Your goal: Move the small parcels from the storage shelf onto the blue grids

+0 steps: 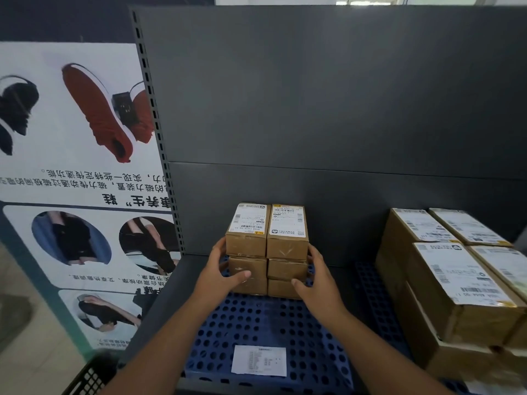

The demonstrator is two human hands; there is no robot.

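A stack of small brown cardboard parcels (pixel 266 246) with white shipping labels stands at the back of a blue perforated grid (pixel 256 323) on the dark shelf. Two labelled parcels sit side by side on top of lower ones. My left hand (pixel 221 270) presses against the stack's left side, thumb across the front of a lower parcel. My right hand (pixel 316 276) cups the stack's right side, thumb on the bottom right parcel. Both hands clasp the stack between them.
Larger labelled cardboard boxes (pixel 450 277) are piled on a second blue grid (pixel 370 295) at the right. A white paper slip (pixel 259 360) lies on the near grid. A poster (pixel 71 166) stands left of the shelf upright, and a black basket (pixel 91 377) sits low left.
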